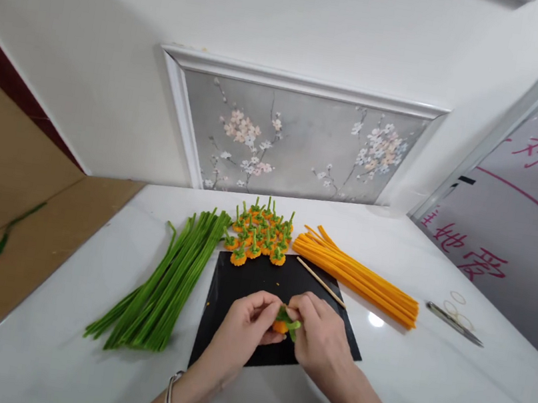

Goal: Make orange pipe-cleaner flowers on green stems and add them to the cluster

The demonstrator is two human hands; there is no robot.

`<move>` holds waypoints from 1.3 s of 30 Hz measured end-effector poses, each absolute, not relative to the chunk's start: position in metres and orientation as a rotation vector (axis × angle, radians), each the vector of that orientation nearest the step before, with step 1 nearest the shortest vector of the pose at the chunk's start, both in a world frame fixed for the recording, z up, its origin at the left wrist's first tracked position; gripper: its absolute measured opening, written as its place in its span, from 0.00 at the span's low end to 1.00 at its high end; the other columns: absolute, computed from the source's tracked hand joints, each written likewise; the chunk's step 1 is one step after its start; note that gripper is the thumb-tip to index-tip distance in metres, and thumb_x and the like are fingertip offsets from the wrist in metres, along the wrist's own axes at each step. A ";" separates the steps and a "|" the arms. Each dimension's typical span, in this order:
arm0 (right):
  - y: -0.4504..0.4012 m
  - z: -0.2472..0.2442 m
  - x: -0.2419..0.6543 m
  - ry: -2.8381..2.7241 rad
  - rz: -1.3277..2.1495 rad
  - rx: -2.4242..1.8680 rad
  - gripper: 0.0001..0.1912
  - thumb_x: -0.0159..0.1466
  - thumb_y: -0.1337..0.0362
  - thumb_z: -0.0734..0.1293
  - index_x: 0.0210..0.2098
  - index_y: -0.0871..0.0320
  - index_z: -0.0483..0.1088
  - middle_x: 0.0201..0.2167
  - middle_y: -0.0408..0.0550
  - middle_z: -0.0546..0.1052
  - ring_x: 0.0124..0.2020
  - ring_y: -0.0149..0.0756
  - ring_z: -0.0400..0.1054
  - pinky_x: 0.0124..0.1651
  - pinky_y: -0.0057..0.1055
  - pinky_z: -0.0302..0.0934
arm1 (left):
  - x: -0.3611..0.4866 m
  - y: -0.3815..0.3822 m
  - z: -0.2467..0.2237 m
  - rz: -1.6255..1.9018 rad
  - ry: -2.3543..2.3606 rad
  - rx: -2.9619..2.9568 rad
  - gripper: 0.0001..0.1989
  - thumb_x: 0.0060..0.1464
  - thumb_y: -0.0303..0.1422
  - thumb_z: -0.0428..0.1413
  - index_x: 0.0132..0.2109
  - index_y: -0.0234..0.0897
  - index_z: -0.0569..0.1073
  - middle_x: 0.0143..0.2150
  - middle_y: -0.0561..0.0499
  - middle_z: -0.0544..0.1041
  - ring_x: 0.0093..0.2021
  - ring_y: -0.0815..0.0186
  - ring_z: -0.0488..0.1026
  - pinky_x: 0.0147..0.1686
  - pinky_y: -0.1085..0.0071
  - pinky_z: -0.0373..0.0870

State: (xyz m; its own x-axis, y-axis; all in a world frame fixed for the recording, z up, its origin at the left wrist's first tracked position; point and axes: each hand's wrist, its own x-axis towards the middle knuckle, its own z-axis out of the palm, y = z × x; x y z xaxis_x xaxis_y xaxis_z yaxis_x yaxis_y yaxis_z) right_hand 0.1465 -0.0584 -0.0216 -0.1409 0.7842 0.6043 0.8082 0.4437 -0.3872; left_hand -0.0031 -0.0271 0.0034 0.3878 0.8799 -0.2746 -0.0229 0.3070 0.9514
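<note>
Over a black mat (235,291), both hands meet at one small pipe-cleaner pumpkin (280,326), orange below with green pipe cleaner at its top. My left hand (251,323) pinches its left side between thumb and fingers. The fingers of my right hand (318,330) are closed on the green part, and a short green end sticks out beside them. Fingers hide much of the pumpkin. Beyond the mat's far edge stand several finished-looking orange pumpkins (264,231) with upright green stems.
Green pipe cleaners (170,288) lie bundled at left, orange pipe cleaners (359,275) at right. A thin wooden stick (321,282) rests across the mat's right edge. Metal scissors (455,324) and rubber bands (457,298) lie farther right. Cardboard (26,273) borders the white table (423,386).
</note>
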 end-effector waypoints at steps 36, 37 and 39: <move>-0.060 -0.016 0.142 -1.407 1.090 -1.344 0.08 0.61 0.61 0.66 0.38 0.57 0.65 0.25 0.42 0.73 0.24 0.30 0.67 0.27 0.26 0.62 | -0.009 -0.025 -0.009 1.037 1.110 1.789 0.10 0.56 0.30 0.54 0.37 0.41 0.81 0.40 0.48 0.81 0.41 0.61 0.76 0.44 0.68 0.72; -0.060 -0.016 0.142 -1.459 1.048 -1.366 0.07 0.60 0.63 0.65 0.38 0.57 0.65 0.25 0.42 0.73 0.24 0.30 0.67 0.27 0.26 0.61 | -0.009 -0.025 -0.008 1.033 1.094 1.826 0.10 0.56 0.30 0.54 0.37 0.42 0.81 0.40 0.49 0.81 0.41 0.61 0.76 0.43 0.68 0.72; -0.060 -0.014 0.143 -1.530 0.986 -1.396 0.05 0.59 0.67 0.63 0.36 0.56 0.63 0.24 0.40 0.73 0.24 0.30 0.66 0.26 0.25 0.58 | -0.009 -0.025 -0.007 1.013 1.060 1.885 0.10 0.57 0.30 0.54 0.37 0.43 0.81 0.40 0.49 0.81 0.40 0.62 0.76 0.43 0.69 0.72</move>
State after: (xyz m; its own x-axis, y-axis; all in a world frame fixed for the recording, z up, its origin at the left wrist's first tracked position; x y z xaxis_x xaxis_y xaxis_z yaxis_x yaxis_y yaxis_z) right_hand 0.1425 -0.0598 -0.0144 -0.0463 0.9968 0.0659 0.3521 0.0780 -0.9327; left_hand -0.0094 -0.0248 -0.0074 0.3482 0.8962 0.2750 0.3154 -0.3882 0.8659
